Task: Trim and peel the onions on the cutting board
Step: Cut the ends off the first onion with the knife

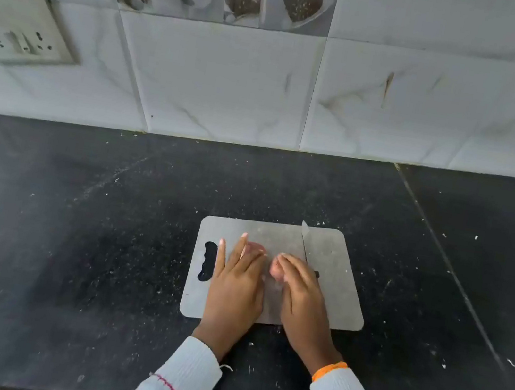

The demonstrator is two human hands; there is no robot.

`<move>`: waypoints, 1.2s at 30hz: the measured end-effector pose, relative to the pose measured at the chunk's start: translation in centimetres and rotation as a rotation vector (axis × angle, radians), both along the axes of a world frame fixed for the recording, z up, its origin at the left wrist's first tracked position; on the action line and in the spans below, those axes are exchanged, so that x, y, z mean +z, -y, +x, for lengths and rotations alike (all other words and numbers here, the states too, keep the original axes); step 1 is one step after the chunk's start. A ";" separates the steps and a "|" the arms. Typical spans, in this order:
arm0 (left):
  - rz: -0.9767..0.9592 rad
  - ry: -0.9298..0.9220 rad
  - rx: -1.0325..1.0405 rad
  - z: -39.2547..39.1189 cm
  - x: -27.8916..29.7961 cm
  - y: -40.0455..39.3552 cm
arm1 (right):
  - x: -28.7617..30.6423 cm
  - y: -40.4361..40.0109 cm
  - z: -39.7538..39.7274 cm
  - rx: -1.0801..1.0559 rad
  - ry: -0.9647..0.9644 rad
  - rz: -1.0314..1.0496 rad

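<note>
A grey cutting board lies on the black counter. Two pinkish onions sit on it: one onion shows just past my left hand's fingertips, while the other onion is between my hands. My left hand lies over the board with straight fingers, touching the far onion. The fingers of my right hand curl round the near onion. A knife rests on the board with its blade pointing away; its handle is mostly hidden under my right hand.
The black counter is speckled with small white bits. A tiled wall rises behind it, with a socket plate at the left. A seam crosses the counter on the right. The board's handle hole faces left.
</note>
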State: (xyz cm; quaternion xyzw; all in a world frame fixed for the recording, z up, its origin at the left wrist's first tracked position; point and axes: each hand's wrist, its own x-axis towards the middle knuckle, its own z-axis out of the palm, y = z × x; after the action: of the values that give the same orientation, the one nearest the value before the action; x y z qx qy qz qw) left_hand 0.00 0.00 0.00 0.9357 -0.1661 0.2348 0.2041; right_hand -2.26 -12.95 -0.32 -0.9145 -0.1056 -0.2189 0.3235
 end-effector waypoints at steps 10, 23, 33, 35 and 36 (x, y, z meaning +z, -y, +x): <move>0.097 0.002 0.005 1.0 -1.2 1.8 | -0.5 3.2 0.9 -0.242 -0.131 -0.075; 0.014 -0.108 -0.110 2.6 -2.0 4.7 | 0.5 4.5 2.0 -0.394 -0.489 -0.051; -0.200 -0.336 -0.131 2.9 -1.0 6.1 | 2.0 5.6 0.6 -0.367 -0.717 0.598; -0.229 -0.355 -0.124 2.9 -0.9 6.2 | 2.0 5.5 0.4 -0.329 -0.736 0.639; -0.247 -0.362 -0.122 2.9 -0.9 6.3 | 2.0 5.4 0.4 -0.312 -0.741 0.635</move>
State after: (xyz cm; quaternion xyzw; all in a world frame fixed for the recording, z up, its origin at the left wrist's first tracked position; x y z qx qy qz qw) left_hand 2.86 -6.31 -0.85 0.9187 -0.1530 0.0689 0.3574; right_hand -1.82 -18.39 1.68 -0.7921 0.2257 0.0528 0.5646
